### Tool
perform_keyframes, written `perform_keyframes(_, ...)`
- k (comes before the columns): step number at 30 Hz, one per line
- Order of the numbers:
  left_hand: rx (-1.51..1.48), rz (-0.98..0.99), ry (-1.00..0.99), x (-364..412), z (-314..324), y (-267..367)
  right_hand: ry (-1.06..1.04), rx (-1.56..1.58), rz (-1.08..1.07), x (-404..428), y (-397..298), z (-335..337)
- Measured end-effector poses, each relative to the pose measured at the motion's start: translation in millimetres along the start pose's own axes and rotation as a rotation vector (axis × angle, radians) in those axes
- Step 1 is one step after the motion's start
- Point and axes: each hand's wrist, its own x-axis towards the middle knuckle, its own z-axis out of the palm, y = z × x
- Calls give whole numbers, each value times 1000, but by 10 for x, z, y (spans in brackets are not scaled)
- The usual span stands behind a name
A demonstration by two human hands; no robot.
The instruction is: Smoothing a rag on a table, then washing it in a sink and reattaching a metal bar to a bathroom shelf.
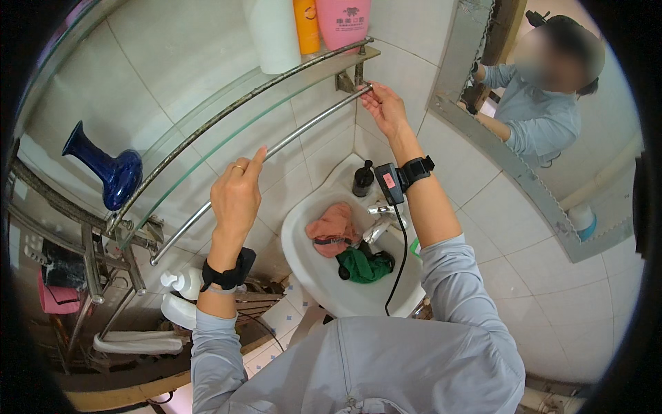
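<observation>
A chrome towel rail (pixel 310 122) runs beneath a glass wall shelf (pixel 238 121). My left hand (pixel 237 189) is closed around the middle of the rail, its index finger lying along the metal. At the rail's right end, by the bracket, the fingertips and thumb of my right hand (pixel 384 107) pinch the bar. Above both hands, the shelf's tarnished metal guard rail (pixel 243 101) curves along the glass edge. On the shelf stand a white container (pixel 273 36), an orange tube (pixel 307 26) and a pink bottle (pixel 344 23) with writing. A blue glass vase (pixel 116 171) leans at the left end.
Below is a white washbasin (pixel 297 248) holding a salmon-coloured cloth (pixel 336 227) and a green cloth (pixel 364 265). A chrome tap (pixel 380 225) and a dark pump bottle (pixel 363 181) sit at its back. A framed mirror (pixel 595 171) hangs right; white pump bottles (pixel 183 290) stand lower left.
</observation>
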Motion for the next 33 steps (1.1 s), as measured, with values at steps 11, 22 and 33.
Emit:
perform_keyframes(11,-40,-40,3,84,234,-80,-78,-222,270,-252,26,223)
perform_keyframes(22,-41,74,162,-8,304,-89,79,-32,174,49,115,142)
perform_keyframes(33,22,38,193,-71,-33,-24,-254,97,301,-591,590,876)
